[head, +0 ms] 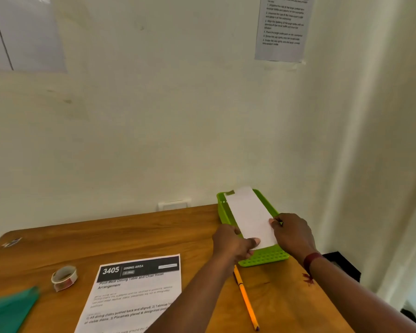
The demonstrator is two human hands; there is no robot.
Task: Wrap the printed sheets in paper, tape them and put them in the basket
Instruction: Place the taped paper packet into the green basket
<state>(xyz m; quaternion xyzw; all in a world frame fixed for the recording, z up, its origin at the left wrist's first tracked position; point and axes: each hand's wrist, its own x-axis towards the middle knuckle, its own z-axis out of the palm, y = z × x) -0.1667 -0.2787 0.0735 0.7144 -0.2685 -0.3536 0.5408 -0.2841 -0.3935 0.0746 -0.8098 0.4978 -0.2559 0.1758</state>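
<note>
Wooden table (154,231) | white taped packet (250,215) in green basket (264,258) | left hand (233,243), right hand (293,234) pinching packet

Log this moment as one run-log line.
stage: placing | left hand: holds white wrapped packet | right hand: holds packet | packet: over green basket | tape roll: on table
</note>
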